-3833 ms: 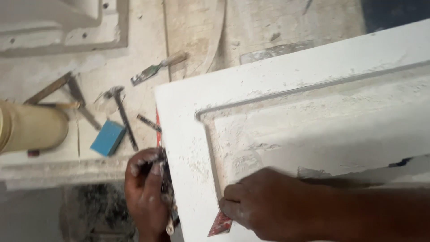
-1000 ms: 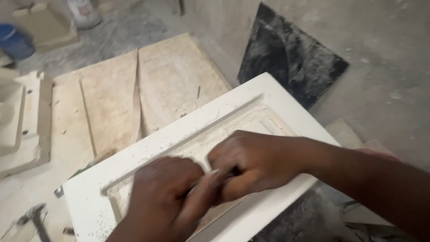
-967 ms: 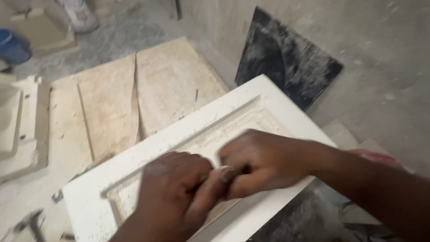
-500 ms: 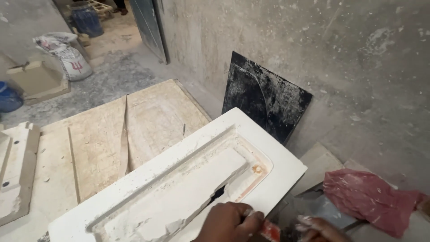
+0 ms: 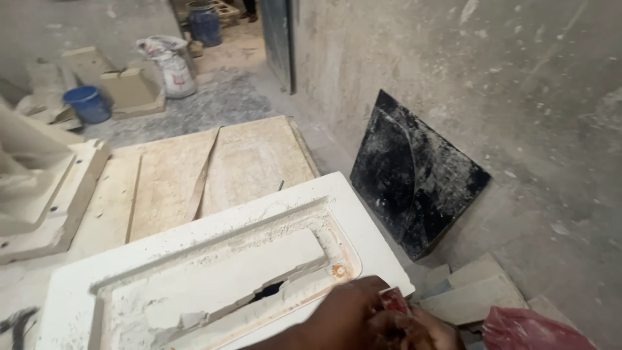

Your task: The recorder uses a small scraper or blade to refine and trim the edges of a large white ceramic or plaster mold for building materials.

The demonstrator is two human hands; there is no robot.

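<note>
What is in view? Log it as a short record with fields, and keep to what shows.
setting: dusty workshop floor beside a rough wall
main piece: white recessed mould panel, with a dark gap in the plaster fill
hands: both at the bottom edge; left hand and right hand meet on a small red-and-white object; its kind is unclear
behind panel: wooden board
against wall: black slab
far: blue bucket, white sack

A white sack [image 5: 170, 65] with red and dark printing stands slumped on the floor at the far end of the room, beside a tan block, apparently tied at its top. No signs or screens.
</note>
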